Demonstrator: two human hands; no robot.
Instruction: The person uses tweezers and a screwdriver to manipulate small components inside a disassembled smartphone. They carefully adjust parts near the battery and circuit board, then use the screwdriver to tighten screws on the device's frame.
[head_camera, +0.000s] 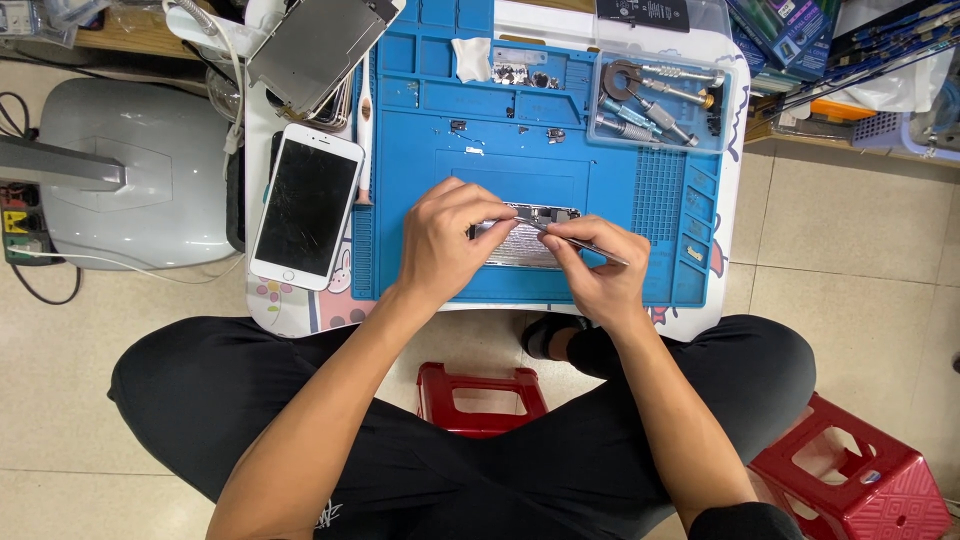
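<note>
An opened phone body (535, 238) lies on a blue repair mat (430, 170) on a small white table. My left hand (448, 240) rests on the phone body's left side and holds it down. Just right of it, my right hand (600, 265) grips metal tweezers (585, 246) whose tips point into the phone's upper part. Both hands cover most of the phone.
A white phone screen (307, 205) with a cracked face lies left of the mat. A metal plate (315, 45) sits at the top left. A clear tray of screwdrivers (655, 100) is at the mat's top right. Two red stools (480, 398) (850, 475) stand below.
</note>
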